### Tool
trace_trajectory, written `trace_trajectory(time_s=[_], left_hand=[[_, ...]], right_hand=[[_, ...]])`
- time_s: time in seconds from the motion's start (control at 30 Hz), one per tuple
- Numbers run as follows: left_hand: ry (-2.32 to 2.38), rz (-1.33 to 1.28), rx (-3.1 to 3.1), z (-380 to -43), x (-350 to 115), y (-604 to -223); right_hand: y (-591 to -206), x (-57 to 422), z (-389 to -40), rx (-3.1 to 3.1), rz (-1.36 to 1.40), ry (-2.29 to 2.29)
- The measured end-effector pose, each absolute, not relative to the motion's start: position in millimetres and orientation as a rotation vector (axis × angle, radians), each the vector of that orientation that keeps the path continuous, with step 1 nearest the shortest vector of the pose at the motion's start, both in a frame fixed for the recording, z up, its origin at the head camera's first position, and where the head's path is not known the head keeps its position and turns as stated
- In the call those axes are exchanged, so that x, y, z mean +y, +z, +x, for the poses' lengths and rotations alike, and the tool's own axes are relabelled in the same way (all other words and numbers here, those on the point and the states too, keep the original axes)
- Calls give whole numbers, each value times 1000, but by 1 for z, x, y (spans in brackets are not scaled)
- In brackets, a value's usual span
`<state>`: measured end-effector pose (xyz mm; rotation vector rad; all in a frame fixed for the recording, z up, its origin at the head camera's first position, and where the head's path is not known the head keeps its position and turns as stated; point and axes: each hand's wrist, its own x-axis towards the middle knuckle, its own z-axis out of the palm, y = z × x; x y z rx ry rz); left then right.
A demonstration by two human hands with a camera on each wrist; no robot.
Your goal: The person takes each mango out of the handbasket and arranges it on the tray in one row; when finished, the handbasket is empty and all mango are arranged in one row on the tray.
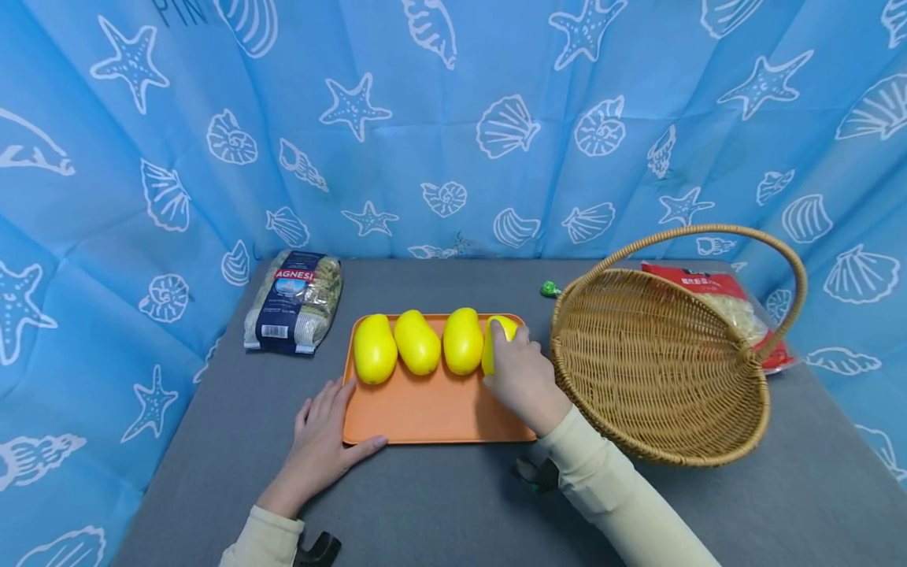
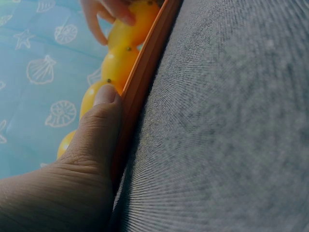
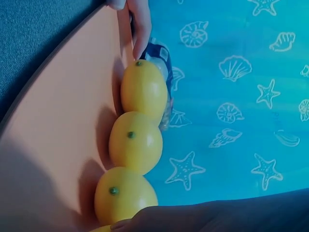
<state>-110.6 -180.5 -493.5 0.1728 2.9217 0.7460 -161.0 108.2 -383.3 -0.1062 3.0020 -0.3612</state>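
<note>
Three yellow mangoes stand in a row on an orange tray (image 1: 432, 409): the left mango (image 1: 375, 350), the second mango (image 1: 417, 343) and the third mango (image 1: 463, 342). My right hand (image 1: 520, 374) grips a fourth yellow mango (image 1: 501, 331) at the tray's right end, hiding much of it; its thumb edge shows low in the right wrist view, beside the nearest full mango (image 3: 124, 195). My left hand (image 1: 322, 437) rests at the tray's left front corner, fingers along the left side. In the left wrist view the straight left thumb (image 2: 99, 121) lies against the tray's rim (image 2: 145, 72).
A wicker basket (image 1: 659, 370) with a tall handle stands close to the right of the tray. Behind it lies a red and clear bag (image 1: 737, 303), and a small green wrapped thing (image 1: 549, 289) is near its rim. An AGNESI pasta bag (image 1: 294, 303) sits back left. A blue shell-print curtain (image 1: 453, 142) borders the table.
</note>
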Motion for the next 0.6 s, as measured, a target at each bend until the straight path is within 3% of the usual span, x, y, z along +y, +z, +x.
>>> trace_trajectory(time_s=[0.6], left_hand=[[736,181,2933,-110,-180,-494]], right_hand=[[-397,109,-175,3002,20,-413]])
